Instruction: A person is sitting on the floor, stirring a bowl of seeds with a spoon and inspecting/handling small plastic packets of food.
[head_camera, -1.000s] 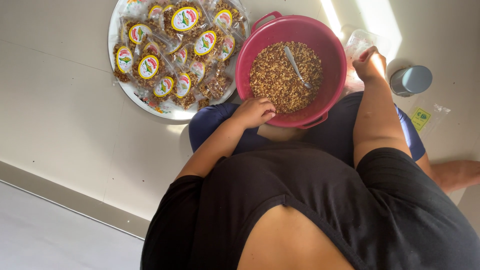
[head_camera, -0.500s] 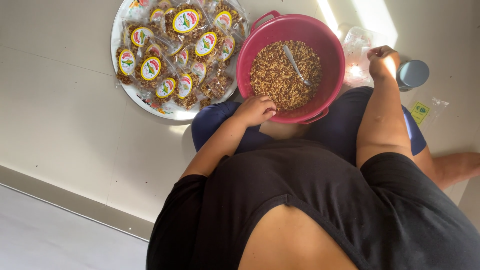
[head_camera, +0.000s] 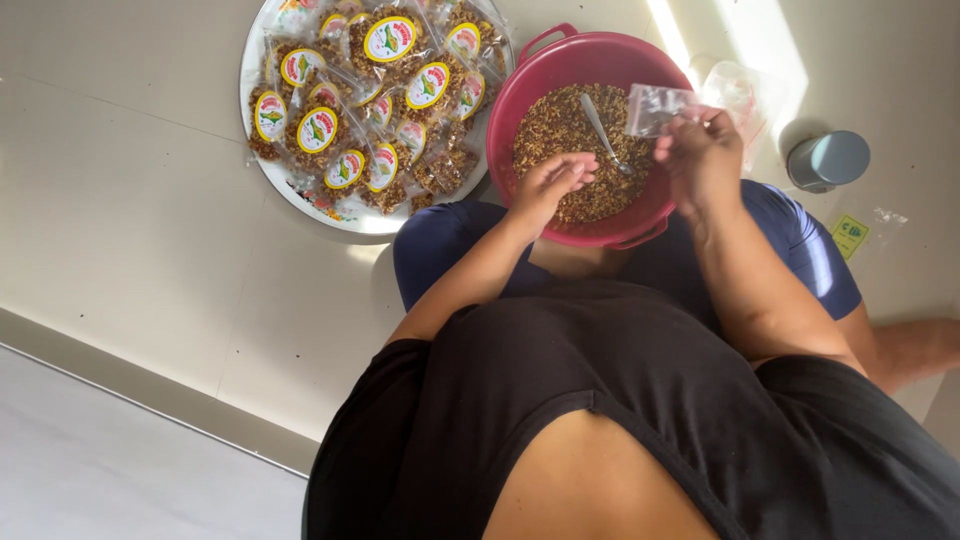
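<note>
- The small clear bag (head_camera: 660, 108) is pinched in the fingers of the right hand (head_camera: 700, 160), which holds it up over the far right side of the bowl (head_camera: 530, 75); the hand is clamped on the bag's lower edge.
- The left hand (head_camera: 550, 185) rests on the near rim of the bowl, fingers loosely curled and pointing toward the right hand, its tips over the brown mix (head_camera: 560, 130); it grips nothing that can be seen, though whether the tips touch the mix is unclear.
- The two hands are apart, with part of the bowl's filling between them.
- A metal spoon (head_camera: 603, 130) lies in the mix between the hands, its handle pointing away from the person and its lower end just beside the right hand.
- The bowl is dark pink plastic with a handle on its far rim, and sits between the person's knees.
- Beyond the left hand and to its left lies a round tray (head_camera: 300, 195), touching or nearly touching the bowl, heaped with filled packets (head_camera: 390, 60) that bear oval yellow labels.
- Beyond the right hand lies a heap of clear empty bags (head_camera: 740, 90) in a patch of sunlight.
- Further to the right of that hand stands a small grey cup (head_camera: 828, 160) on the floor, with a little green label (head_camera: 850, 235) near it.
</note>
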